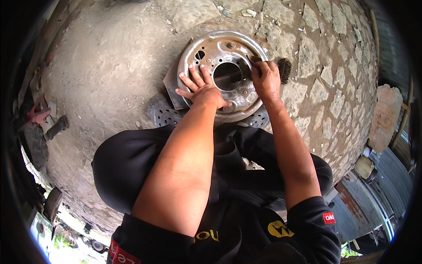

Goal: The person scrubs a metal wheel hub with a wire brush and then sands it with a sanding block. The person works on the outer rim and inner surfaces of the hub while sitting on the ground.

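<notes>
A round metal plate (pixel 206 50), with a raised rim, a large central hole, smaller holes and bolts, lies in front of my feet. It looks like a brake backing plate, rusty brown in places and bare grey in others. My left hand (pixel 204 90) rests on its left side, fingers spread and palm down. At the right rim, my right hand (pixel 267 81) is closed on a thin brown flat piece (pixel 253 58), its tip pointing over the plate; the fingers hide the rest. Dark brush bristles (pixel 285 71) show just right of these fingers; whether my hand touches the brush is unclear.
A flat grey slab (pixel 170 86) sticks out under the plate's left side. My perforated shoes (pixel 161 112) are close to its near edge. The ground (pixel 110 66) is dusty, with stone paving (pixel 310 53) at right. Corrugated metal sheets (pixel 391 169) and a tyre (pixel 52 204) stand farther off.
</notes>
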Tool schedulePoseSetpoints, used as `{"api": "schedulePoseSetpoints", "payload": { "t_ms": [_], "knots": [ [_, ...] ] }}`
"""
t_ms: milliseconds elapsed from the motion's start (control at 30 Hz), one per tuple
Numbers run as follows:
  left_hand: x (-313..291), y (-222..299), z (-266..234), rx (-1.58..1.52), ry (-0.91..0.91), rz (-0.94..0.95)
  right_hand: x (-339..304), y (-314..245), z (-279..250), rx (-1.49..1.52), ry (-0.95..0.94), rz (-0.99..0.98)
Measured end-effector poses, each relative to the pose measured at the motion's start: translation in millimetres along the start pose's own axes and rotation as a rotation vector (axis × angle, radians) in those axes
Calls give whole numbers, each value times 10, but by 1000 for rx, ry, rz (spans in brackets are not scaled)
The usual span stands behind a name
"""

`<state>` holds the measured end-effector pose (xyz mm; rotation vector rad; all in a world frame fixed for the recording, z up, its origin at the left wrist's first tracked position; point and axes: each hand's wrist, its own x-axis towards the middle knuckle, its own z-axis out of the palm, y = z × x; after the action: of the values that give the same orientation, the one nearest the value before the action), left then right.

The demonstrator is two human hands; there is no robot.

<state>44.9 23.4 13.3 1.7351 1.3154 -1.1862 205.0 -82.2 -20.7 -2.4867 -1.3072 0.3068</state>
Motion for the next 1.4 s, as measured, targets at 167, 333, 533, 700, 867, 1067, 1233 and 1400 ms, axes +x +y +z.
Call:
{"api": "schedulePoseSetpoints", "payload": {
  "t_ms": [167, 333, 533, 700, 867, 1067, 1233, 1400],
  "knots": [
    [-31, 23, -5, 2, 7, -11, 158, 5, 126, 60, 34, -3],
    [-36, 18, 1, 3, 15, -26, 105, -3, 185, 68, 56, -45],
    [-22, 14, 2, 4, 6, -12, 94, 132, 156, 3, 20, -225],
    [1, 7, 4, 3, -12, -9, 100, 64, 96, -24, -48, -191],
    [-42, 26, -14, 14, 6, -20, 143, 135, 99, -32, -68, -184],
    [-54, 22, -15, 17, 12, -27, 49, 11, -54, -212, -205, -98],
    [11, 0, -1, 0, -6, 3, -60, 77, -143, -419, -313, -107],
    [5, 13, 6, -13, -2, 1, -5, 383, 39, -445, -272, -223]
  ]
}}
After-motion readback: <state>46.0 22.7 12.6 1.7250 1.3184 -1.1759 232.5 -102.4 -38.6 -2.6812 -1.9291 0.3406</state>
